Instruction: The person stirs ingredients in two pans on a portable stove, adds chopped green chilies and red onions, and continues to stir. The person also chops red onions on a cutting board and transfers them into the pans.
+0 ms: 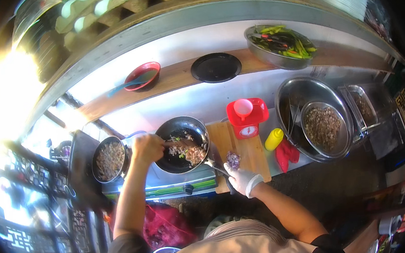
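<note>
A dark frying pan (164, 163) sits on the tabletop gas stove (164, 187). Chopped meat (195, 154) with green bits lies in its lower right half. My left hand (148, 148), bare, grips a brown wooden spatula (178, 143) whose blade reaches into the pan. A thin white glove covers my right hand (242, 180), which holds the pan's handle (222, 170) over the left side of the wooden cutting board (256, 158). Just above those fingers, a small heap of chopped red onion (233, 158) rests on the board.
Left of the pan stands a smaller pan of chopped meat (109, 160). A red kitchen scale (248, 120), yellow squeeze bottle (274, 139) and large steel basin (283, 101) are to the right. The shelf holds a red bowl (132, 72), black plate (216, 67) and chili bowl (283, 61).
</note>
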Motion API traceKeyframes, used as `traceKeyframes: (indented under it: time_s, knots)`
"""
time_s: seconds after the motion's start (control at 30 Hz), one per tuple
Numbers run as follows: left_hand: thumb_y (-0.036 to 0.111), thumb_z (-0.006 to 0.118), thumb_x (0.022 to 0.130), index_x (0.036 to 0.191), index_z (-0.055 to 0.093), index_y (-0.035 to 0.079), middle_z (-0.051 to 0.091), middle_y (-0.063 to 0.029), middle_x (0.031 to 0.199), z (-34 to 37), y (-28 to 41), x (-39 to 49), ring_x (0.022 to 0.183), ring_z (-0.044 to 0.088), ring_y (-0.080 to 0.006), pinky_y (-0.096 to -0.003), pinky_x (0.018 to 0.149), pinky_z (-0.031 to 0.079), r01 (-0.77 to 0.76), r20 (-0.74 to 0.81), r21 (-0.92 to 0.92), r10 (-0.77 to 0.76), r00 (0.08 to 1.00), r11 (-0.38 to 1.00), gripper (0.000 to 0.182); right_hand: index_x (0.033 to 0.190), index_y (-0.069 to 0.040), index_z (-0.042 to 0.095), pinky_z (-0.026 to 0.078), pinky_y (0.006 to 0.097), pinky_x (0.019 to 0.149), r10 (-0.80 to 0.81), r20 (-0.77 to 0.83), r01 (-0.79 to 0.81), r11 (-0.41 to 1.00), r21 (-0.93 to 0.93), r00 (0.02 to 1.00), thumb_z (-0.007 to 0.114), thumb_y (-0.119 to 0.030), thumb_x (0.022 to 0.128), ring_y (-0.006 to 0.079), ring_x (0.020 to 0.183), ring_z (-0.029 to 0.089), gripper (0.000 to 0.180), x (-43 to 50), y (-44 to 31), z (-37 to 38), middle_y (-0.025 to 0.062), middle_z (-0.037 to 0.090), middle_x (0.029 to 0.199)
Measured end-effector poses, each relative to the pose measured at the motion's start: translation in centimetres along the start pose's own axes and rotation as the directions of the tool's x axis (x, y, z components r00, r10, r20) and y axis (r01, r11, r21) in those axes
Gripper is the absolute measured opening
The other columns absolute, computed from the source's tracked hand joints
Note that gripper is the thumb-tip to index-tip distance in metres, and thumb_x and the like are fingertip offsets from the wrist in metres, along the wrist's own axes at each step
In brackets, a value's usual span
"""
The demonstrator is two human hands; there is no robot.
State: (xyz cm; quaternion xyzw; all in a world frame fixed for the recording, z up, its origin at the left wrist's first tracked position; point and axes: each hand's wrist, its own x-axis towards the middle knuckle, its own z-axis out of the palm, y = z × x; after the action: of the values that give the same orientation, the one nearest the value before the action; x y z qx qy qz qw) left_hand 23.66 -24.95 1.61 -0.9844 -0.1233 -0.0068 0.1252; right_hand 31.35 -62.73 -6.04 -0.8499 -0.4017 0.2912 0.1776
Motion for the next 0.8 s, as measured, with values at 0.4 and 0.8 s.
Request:
traceKeyframes:
  time_s: [0.4, 0.8]
  knots:
    - [0.026, 0.071, 0.087, 0.097, 0.082, 0.019, 0.077, -0.0095, 0.091, -4.9, 2.4, -6.7, 0.086, 0.077, -0.0266, -0.0426, 0.073, 0.062, 0.147, 0.276, -0.006, -0.14, 0.951, 0.989, 0.016, 0.162, -0.008, 0.032, 0.054, 0.0563, 0.081, -0.122, -0.025, 0.122, 0.992, -0.019, 0.992, 0.046, -0.028, 0.105, 0.0477, 0.088, 0.069, 0.063, 1.0, 1.7, 0.7, 0.0312, 0.07, 0.101]
    - [0.016, 0.073, 0.083, 0.085, 0.082, 0.01, 0.078, -0.0133, 0.084, -6.2, 7.9, -10.4, 0.083, 0.078, -0.0315, -0.0449, 0.074, 0.061, 0.584, 0.252, 0.099, -0.588, 0.769, 0.806, 0.011, 0.156, -0.008, 0.046, 0.055, 0.0428, 0.057, -0.232, -0.112, 0.258, 0.873, 0.414, 0.966, 0.053, -0.034, 0.108, 0.0261, 0.06, 0.067, 0.056, 3.2, 4.6, 3.5, 0.0138, 0.069, 0.078]
